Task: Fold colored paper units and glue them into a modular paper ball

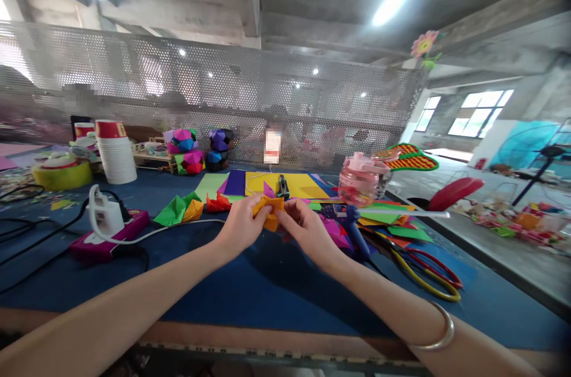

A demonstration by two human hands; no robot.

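Between my two hands is a small folded piece of orange paper [271, 220], held above the blue table. My left hand [241, 223] pinches its left side with thumb and fingers. On the opposite edge, my right hand [307, 227] grips it between thumb and fingertips; some fingers are hidden. Left of my hands lie folded green paper [176, 210] and folded red paper [217, 203]. A dark stapler [282, 187] sits just behind my hands on yellow paper [303, 184]. A blue glue gun [348, 222] rests to the right of my right hand.
Scissors with red and yellow handles [428, 279] lie at the right. A purple power strip [109, 240] with cables is at the left, near stacked paper cups [116, 154]. Paper polyhedra [190, 151] stand behind. A pink jug [358, 179] is at the back right, before a perforated screen [214, 91].
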